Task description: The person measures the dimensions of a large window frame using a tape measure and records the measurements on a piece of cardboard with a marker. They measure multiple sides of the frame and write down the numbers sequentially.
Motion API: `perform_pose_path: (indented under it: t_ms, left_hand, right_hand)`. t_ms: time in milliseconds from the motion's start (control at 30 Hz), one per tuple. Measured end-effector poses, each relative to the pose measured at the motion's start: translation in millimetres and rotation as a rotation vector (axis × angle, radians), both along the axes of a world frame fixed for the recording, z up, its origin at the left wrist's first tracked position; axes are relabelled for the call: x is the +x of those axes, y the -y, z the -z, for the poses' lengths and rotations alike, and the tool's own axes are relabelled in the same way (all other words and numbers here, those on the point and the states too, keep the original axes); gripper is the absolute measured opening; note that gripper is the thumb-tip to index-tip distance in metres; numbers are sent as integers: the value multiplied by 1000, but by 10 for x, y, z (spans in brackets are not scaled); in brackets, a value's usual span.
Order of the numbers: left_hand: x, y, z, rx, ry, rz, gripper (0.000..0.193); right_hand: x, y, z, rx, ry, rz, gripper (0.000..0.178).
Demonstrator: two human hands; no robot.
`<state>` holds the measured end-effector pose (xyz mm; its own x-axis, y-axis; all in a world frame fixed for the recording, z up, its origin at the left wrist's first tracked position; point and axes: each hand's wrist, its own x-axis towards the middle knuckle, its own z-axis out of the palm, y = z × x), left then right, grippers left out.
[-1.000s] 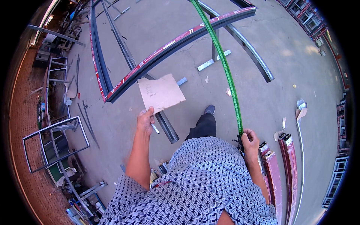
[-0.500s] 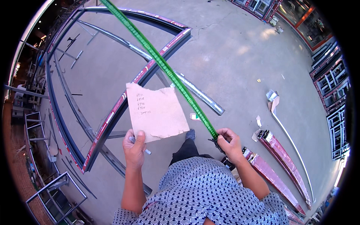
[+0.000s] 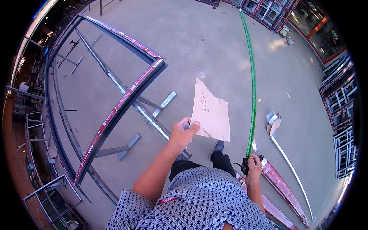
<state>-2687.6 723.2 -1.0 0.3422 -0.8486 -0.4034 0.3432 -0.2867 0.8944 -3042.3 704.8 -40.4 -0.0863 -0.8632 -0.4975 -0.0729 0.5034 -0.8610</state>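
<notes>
My left hand (image 3: 182, 132) is closed on a torn piece of cardboard (image 3: 212, 113) with handwritten lines on it. The thumb presses its lower left corner, and a grey pen-like stick (image 3: 186, 125) shows between the same fingers. At my right side, my right hand (image 3: 253, 168) grips a dark tape measure (image 3: 244, 165). Its long green blade (image 3: 252, 76) is drawn far out and runs away from me over the floor towards the far frames. The blade's far tip appears near those frames; whether it touches them I cannot tell.
A large dark window frame with red film (image 3: 113, 111) rests on metal supports (image 3: 143, 115) to my left. Red-wrapped profiles (image 3: 283, 188) and a thin white strip (image 3: 289, 165) lie at right. Stacked frames (image 3: 343, 115) line the right edge; more frames (image 3: 268, 13) stand at the far end.
The green blade has swung from leaning far left over the big frame to nearly straight ahead. My left hand and the cardboard moved right; my right hand moved right and slightly nearer me.
</notes>
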Motion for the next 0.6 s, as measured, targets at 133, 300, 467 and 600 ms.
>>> perform_pose_path:
  t_ms: [133,300,467,600]
  left_hand:
    - [-466,392,146,73,57,-107,25]
    - [-603,707,29,130,147,-226,25]
    - [-367,974,-28,169,224,-334,26]
    - [-86,1564,50,150,252,-338,27]
  right_hand:
    - [-360,803,-32,70,-83,-94,17]
    - [-515,1990,16,15,-157,-302,21]
    - [125,2962,-53,41,-112,-420,23]
    - [725,3429,9,71,-27,-458,21]
